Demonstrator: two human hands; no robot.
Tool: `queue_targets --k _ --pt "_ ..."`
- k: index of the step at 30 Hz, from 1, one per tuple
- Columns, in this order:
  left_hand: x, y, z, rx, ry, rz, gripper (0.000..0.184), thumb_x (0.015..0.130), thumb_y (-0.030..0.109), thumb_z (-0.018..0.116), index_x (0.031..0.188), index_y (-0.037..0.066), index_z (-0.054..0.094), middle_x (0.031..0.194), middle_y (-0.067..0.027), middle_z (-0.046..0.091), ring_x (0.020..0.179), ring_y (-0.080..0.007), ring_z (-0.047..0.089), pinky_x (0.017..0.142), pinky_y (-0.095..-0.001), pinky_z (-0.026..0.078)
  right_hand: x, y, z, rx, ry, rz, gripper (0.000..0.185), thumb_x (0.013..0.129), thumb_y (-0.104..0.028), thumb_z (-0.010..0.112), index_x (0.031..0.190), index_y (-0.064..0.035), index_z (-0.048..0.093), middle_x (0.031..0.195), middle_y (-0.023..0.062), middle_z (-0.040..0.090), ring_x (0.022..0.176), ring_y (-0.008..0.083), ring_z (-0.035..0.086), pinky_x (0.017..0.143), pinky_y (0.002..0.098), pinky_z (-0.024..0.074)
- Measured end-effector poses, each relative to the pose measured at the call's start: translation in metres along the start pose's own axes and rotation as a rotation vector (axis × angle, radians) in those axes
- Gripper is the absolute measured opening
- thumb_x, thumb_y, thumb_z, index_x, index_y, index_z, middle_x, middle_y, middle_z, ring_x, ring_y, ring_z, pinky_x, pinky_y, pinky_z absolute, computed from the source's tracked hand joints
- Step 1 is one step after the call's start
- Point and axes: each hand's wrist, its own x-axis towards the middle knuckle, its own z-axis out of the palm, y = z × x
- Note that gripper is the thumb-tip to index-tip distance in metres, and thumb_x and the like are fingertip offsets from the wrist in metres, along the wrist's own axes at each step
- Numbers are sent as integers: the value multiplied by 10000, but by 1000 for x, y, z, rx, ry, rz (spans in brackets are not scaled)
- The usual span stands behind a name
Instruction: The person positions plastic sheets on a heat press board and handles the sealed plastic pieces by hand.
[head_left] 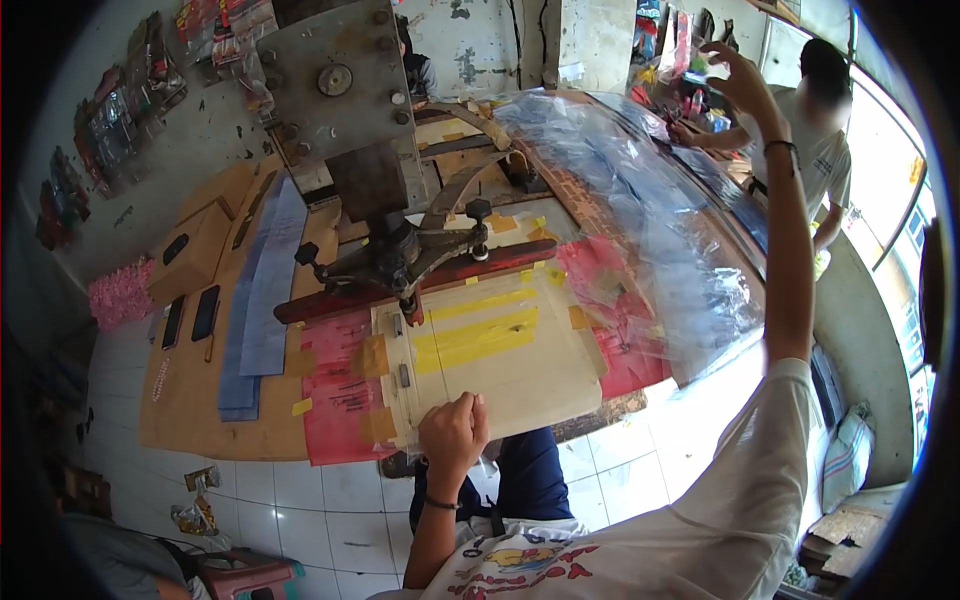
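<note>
My left hand (455,430) is closed in a fist at the front edge of a pale board (510,375); whatever lies inside its fingers is hidden. Strips of yellow tape (475,340) cross the board, and red sheets (335,390) show at both sides of it. Above the board's back part stands a press (385,250) with a long red bar (500,262). High at the upper right, my right hand (742,90) is raised with fingers curved and apart, holding nothing that I can see. It is well away from the board.
Clear plastic sheets (640,190) are heaped on the table's right side. Blue strips (270,300), phones (205,312) and a cardboard box (190,250) lie at left. Another person (820,150) stands at the right. A red stool (250,575) is at lower left.
</note>
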Motion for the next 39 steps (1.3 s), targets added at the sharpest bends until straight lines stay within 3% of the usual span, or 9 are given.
queue_targets --k 5,6,10,14,18,20,25,34,39 --pt "-2 -1 0 0 1 27 294 969 208 591 704 89 546 550 -98 544 508 -337 564 536 -444 455 -89 22 -45 -58 -795 187 521 796 -60 793 1292 -119 645 1029 64 750 909 152 709 797 320 575" --pt "-2 -2 0 -4 9 34 294 968 208 591 703 89 546 551 -100 547 509 -339 564 538 -445 454 -106 -4 -59 -20 -1083 506 478 805 -70 798 1263 -106 667 987 60 755 880 137 710 781 305 578" --pt "-2 -3 1 -18 5 45 289 966 208 592 710 80 552 563 -112 561 518 -347 572 539 -452 455 -216 22 -42 103 -784 384 395 857 -126 788 1237 -89 683 940 67 759 865 157 718 793 321 578" --pt "-4 -4 4 11 2 43 283 966 209 594 721 71 563 574 -115 573 535 -349 590 542 -452 460 -290 -54 -13 219 -591 358 417 940 -259 735 1318 -118 630 1270 127 687 1110 253 678 943 382 537" --pt "-6 -3 4 31 -7 42 274 968 198 595 731 63 566 589 -115 586 558 -350 604 555 -449 467 -337 -85 58 309 -603 405 536 986 -425 641 1449 -177 532 1474 157 546 1338 351 538 1107 453 431" --pt "-7 -4 5 24 -4 48 269 969 198 595 737 64 568 598 -115 596 566 -348 608 560 -449 469 -353 -106 81 14 -748 520 567 1011 -517 548 1503 -243 477 1602 149 397 1497 373 322 1218 533 246" --pt "-7 -3 5 35 5 26 257 966 206 600 750 69 576 607 -111 609 567 -343 616 560 -445 475 -367 -124 105 -57 -442 529 495 1014 -515 520 1429 -250 573 1582 127 431 1479 333 355 1220 567 169" --pt "-6 -1 6 -5 55 16 285 966 220 612 729 64 580 572 -124 571 552 -347 612 517 -435 449 -365 -126 109 -102 -210 653 383 1031 -467 504 1244 -221 708 1432 95 587 1352 305 510 1168 487 284" --pt "-6 0 4 5 45 20 282 958 192 618 713 65 563 555 -118 543 529 -338 591 512 -431 441 -362 -136 101 -174 -265 826 390 1005 -477 549 1225 -192 699 1431 96 579 1374 299 488 1180 609 240"
